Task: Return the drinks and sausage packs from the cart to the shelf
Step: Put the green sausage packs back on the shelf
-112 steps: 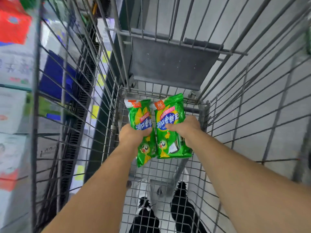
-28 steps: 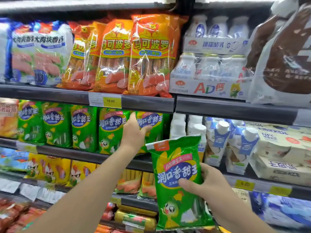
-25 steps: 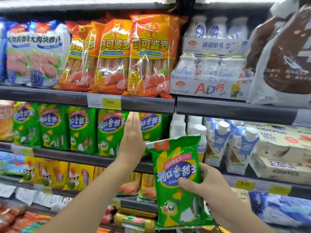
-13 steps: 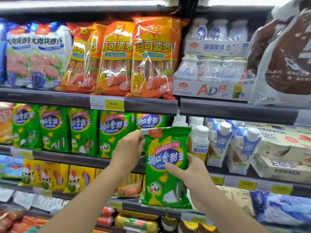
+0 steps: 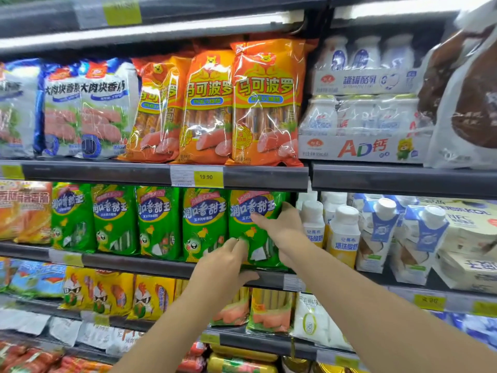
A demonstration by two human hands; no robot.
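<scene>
A green sausage pack (image 5: pixel 251 211) stands upright at the right end of a row of matching green packs (image 5: pixel 158 222) on the middle shelf (image 5: pixel 134 265). My right hand (image 5: pixel 282 224) grips its right side, thumb across the front. My left hand (image 5: pixel 226 262) holds the pack's lower left corner, fingers on its bottom edge, thumb under the shelf lip. White yoghurt drink bottles (image 5: pixel 344 232) stand just right of the pack. The cart is out of view.
Orange sausage packs (image 5: pixel 266 103) and blue-white ones (image 5: pixel 86 109) fill the shelf above, beside boxed milk bottles (image 5: pixel 363 117). Blue-white cartons (image 5: pixel 376 232) and boxes (image 5: pixel 470 238) sit further right. Yellow packs (image 5: pixel 99 292) line the shelf below. A price tag (image 5: pixel 207 176) reads 19.90.
The pack in my right hand has gone from in front of the shelf into the row's right end. My left hand dropped from the neighbouring packs to this pack's bottom corner.
</scene>
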